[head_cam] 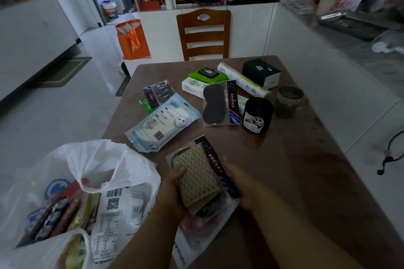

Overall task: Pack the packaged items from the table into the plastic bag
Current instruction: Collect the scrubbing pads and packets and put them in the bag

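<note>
From the head camera, the left hand (175, 190) is gripping a stack of beige, bumpy-textured sponge pads (197, 178) lying on clear crinkly flat packets over the near edge of the brown table (306, 159), while the right hand (238, 183) is blurred and seems to be pinching the stack's right side. The white thin plastic bag (98, 164) is gaping open just left, already holding packets. Farther back are lying a pale blue flat pouch (162, 123) and a black cylindrical roll with a panda label (258, 114), with bare tabletop to the right.

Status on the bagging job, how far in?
Partway. Done: the plastic bag at the table's left edge already holds several packets. In hand: the left hand grips a stack topped by a beige sponge pack; the right hand steadies it. Left: mask pack, insole pack, black panda roll, wipes, more behind.
</note>
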Demonstrator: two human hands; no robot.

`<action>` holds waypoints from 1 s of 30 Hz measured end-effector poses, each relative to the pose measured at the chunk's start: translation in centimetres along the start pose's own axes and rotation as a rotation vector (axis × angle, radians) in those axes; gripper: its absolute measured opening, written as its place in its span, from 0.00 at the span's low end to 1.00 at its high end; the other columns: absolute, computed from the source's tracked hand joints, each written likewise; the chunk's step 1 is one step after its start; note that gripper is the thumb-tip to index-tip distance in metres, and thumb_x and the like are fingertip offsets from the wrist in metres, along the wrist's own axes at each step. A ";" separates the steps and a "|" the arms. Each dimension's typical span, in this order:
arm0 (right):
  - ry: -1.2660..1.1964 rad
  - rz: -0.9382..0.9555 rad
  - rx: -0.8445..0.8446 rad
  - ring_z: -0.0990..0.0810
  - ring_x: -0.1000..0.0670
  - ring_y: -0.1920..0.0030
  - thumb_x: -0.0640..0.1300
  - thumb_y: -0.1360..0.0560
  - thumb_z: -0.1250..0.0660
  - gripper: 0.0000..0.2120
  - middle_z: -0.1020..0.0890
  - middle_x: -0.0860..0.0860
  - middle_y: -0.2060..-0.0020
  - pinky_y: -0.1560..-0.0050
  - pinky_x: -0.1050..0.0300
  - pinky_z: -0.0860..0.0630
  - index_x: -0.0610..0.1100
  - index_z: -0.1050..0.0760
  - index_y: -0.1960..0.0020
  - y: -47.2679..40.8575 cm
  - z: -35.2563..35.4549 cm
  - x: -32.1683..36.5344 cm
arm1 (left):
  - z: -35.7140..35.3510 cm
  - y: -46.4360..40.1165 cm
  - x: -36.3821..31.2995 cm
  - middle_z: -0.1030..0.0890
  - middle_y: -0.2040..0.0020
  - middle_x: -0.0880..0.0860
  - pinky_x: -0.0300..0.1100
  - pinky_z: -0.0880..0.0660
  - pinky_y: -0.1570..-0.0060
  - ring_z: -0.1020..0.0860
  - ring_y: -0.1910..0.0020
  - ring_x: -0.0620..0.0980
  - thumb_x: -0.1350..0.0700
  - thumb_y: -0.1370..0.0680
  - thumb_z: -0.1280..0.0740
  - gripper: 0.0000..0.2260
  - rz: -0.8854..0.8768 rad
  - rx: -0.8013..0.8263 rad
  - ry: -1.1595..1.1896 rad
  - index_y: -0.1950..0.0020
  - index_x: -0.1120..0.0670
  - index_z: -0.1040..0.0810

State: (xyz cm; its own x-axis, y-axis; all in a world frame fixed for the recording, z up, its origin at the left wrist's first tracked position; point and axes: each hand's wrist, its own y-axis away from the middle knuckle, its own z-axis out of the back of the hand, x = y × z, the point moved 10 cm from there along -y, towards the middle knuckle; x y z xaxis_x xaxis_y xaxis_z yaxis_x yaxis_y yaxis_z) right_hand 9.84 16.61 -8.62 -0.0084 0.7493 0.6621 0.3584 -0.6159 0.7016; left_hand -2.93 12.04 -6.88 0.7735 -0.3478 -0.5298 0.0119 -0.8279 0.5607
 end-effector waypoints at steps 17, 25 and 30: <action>-0.388 0.139 0.041 0.20 0.39 0.43 0.46 0.19 0.46 0.20 0.19 0.35 0.45 0.39 0.42 0.26 0.33 0.21 0.45 -1.9 5.0 4.8 | -1.5 -1.5 -1.4 0.14 0.55 0.63 0.53 0.20 0.61 0.16 0.61 0.63 0.52 0.28 0.37 0.16 0.035 0.039 0.070 0.45 0.59 0.20; -0.049 0.234 0.195 0.19 0.43 0.51 0.35 0.23 0.39 0.10 0.14 0.44 0.55 0.49 0.48 0.23 0.37 0.24 0.43 -3.1 1.0 5.9 | -1.5 -2.5 -1.2 0.14 0.56 0.61 0.51 0.21 0.60 0.19 0.53 0.63 0.58 0.28 0.34 0.12 0.029 -0.079 -0.371 0.46 0.58 0.23; 0.016 0.223 0.108 0.25 0.38 0.41 0.26 0.25 0.41 0.21 0.24 0.35 0.39 0.34 0.41 0.32 0.31 0.30 0.33 -4.0 2.2 9.3 | -2.3 -3.6 -5.6 0.14 0.52 0.55 0.45 0.20 0.62 0.16 0.54 0.55 0.50 0.34 0.26 0.19 -0.195 -0.120 -0.626 0.45 0.54 0.21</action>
State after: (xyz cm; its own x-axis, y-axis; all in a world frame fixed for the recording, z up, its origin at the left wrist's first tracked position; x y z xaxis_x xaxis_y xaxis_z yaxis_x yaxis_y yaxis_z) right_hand 10.37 26.53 -5.86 0.0673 0.5932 0.8022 0.4510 -0.7353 0.5059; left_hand -5.80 17.95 -4.47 0.2364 -0.4165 -0.8779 0.2130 -0.8593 0.4650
